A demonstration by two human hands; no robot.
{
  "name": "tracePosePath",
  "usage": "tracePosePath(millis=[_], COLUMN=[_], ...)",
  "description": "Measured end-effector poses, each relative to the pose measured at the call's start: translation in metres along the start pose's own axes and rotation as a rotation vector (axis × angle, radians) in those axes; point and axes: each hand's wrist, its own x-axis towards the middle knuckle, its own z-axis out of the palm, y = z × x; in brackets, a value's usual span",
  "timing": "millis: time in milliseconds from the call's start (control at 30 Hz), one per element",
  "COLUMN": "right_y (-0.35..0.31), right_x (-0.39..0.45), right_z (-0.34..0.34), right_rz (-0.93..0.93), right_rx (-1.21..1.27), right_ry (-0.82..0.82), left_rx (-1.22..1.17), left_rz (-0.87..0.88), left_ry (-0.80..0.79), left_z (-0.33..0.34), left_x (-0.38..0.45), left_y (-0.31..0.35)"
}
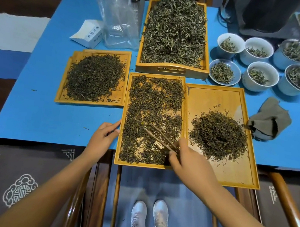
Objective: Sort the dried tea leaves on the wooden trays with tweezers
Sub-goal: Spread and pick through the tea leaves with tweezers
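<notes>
**Head view: tweezers over the middle tray**

Head view: the right hand (pixel 188 160) pinches wooden tweezers (pixel 161 139) above scattered tea leaves (pixel 154 102) in the middle tray (pixel 121 128). The left hand (pixel 102 137), fingers relaxed, touches that tray's left rim.

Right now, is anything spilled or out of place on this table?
Yes, slightly: a few stray tea leaves lie on the blue table left of the wooden trays, and a grey cloth sits crumpled by the right tray. Nothing looks damaged.
</notes>
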Motion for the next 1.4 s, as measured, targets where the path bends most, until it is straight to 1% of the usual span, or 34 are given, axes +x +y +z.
tracePosePath(millis=[100, 267, 433, 667, 767, 833, 933, 1067, 1200, 1400], right_y=[-0.024, -0.027, -0.009, -0.036, -0.042, -0.037, -0.02, 0.005, 0.013, 0.002], right_x=[0.02, 0.03, 0.014, 0.031, 0.041, 0.04, 0.024, -0.004, -0.012, -0.006], right_z=[0.01, 0.018, 0.01, 0.023, 0.028, 0.026, 0.019, 0.011, 0.006, 0.007], right_rz=[-0.084, -0.057, 0.023, -0.103, -0.1, -0.064, -0.017, -0.013, -0.047, -0.069], right_rx=[-0.014, -0.077, -0.147, -0.085, -0.09, -0.087, -0.066, -0.152, -0.153, -0.065], right_ry=[-0.039, -0.103, -0.048, -0.039, -0.058, -0.062, -0.022, -0.08, -0.118, -0.038], left_rx=[-0.005, -0.004, 0.003, 0.001, 0.003, -0.006, -0.007, -0.009, -0.008, -0.006], left_rz=[-0.004, -0.013, -0.012, -0.014, -0.014, -0.015, -0.007, -0.006, -0.002, -0.007], left_ry=[-0.001, -0.005, -0.003, -0.004, -0.005, -0.007, -0.014, -0.028, -0.026, -0.028], left_z=[0.0, -0.001, 0.0, 0.0, 0.0, -0.001, -0.001, -0.002, -0.002, -0.002], left_x=[0.0, 0.0, 0.001, 0.001, 0.001, 0.001, 0.0, 0.0, 0.0, 0.0], left_y=[0.001, 0.001, 0.001, 0.001, 0.001, 0.001, 0.001, 0.001, 0.001, 0.001])
